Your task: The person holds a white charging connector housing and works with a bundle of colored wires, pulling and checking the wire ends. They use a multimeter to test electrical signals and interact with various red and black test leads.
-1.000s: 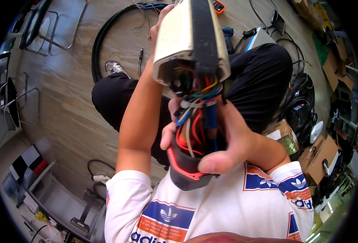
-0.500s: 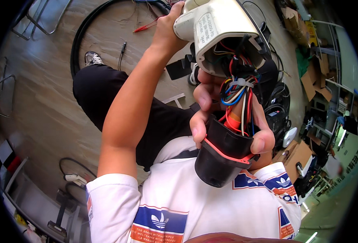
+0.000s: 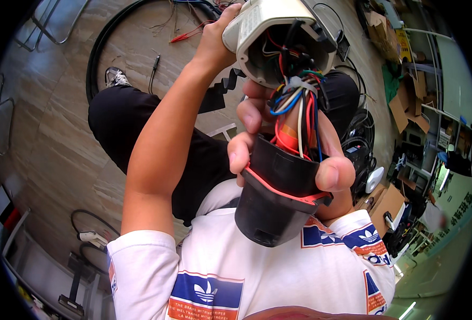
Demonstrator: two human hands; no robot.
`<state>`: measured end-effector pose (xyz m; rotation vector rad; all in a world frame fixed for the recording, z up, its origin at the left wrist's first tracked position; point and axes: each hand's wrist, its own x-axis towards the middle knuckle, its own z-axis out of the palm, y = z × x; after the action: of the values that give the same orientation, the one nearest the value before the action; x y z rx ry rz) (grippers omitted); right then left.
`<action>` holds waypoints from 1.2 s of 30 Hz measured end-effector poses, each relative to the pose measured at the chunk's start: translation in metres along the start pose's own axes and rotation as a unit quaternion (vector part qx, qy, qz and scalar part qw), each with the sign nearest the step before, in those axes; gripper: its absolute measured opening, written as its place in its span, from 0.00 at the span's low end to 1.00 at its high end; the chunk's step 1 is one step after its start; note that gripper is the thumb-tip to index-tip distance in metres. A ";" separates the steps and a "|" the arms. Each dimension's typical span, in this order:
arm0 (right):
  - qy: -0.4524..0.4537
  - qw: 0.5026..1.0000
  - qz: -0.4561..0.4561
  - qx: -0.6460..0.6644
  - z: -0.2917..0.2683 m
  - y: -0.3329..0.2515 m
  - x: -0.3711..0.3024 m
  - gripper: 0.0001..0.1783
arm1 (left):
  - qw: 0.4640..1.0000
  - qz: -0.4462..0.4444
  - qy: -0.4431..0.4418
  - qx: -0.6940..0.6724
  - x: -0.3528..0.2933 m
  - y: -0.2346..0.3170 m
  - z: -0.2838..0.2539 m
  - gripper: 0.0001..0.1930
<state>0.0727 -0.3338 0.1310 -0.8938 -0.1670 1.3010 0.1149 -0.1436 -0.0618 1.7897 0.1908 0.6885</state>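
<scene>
My left hand [image 3: 217, 37] is closed round the side of a cream-white plastic housing [image 3: 262, 24], held up with its open end tilted toward me. A bundle of coloured wires [image 3: 302, 109], gathered by a pale cable tie [image 3: 300, 83], runs from inside it into a black plastic connector [image 3: 270, 213]. A red gasket [image 3: 284, 188] circles the connector below its upper rim. My right hand [image 3: 333, 170] grips the connector, thumb on the right side and fingertips on the left; the palm is behind the wires. The two parts are apart, joined only by the wires.
A thick black cable [image 3: 94, 58] loops across the floor at upper left, near red leads [image 3: 185, 36]. Cardboard boxes [image 3: 404, 101] and shelving line the right. Black coiled cables [image 3: 358, 138] lie beside my leg. A metal frame [image 3: 76, 288] stands at lower left.
Both hands have shifted slightly left with the housing and connector. The housing has tipped, showing more of its open end, and the connector appears slightly larger.
</scene>
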 end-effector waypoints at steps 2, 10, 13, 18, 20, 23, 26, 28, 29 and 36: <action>-0.006 1.000 -0.003 0.001 0.001 -0.001 0.001 0.60 | 0.999 0.006 0.013 0.033 0.000 0.007 0.000 0.30; -0.002 1.000 0.023 0.017 0.012 0.005 -0.004 0.59 | 0.994 -0.057 -0.053 -0.072 0.000 -0.038 0.000 0.36; 0.010 0.999 0.027 0.017 0.010 0.006 -0.011 0.59 | 0.994 -0.046 -0.097 0.037 -0.010 -0.010 -0.013 0.35; 0.002 1.000 0.030 -0.001 0.008 0.009 -0.013 0.59 | 0.925 -0.041 -0.049 0.376 -0.029 0.038 -0.055 0.18; 0.015 0.999 0.042 -0.025 0.011 0.007 -0.011 0.59 | 0.961 0.003 0.027 0.274 -0.024 0.070 -0.081 0.13; 0.009 0.999 0.029 -0.039 0.008 0.015 -0.006 0.60 | 0.996 -0.069 0.007 0.058 -0.037 0.127 -0.114 0.09; 0.017 0.998 0.029 -0.051 0.011 0.022 0.001 0.61 | 0.967 -0.160 -0.089 -0.178 -0.055 0.158 -0.130 0.08; 0.009 0.997 0.033 -0.064 0.012 0.027 0.003 0.61 | 0.950 -0.203 -0.112 -0.207 -0.065 0.173 -0.133 0.10; 0.009 0.997 0.038 -0.069 0.012 0.028 0.002 0.61 | 0.948 -0.217 -0.104 -0.207 -0.070 0.177 -0.135 0.10; -0.003 0.996 0.029 -0.082 0.020 0.023 0.018 0.52 | 0.987 0.071 -0.034 0.139 -0.072 0.165 -0.129 0.17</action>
<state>0.0494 -0.3090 0.1226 -1.0405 -0.2570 1.3589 -0.0484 -0.1257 0.0870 2.1070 0.1175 0.7287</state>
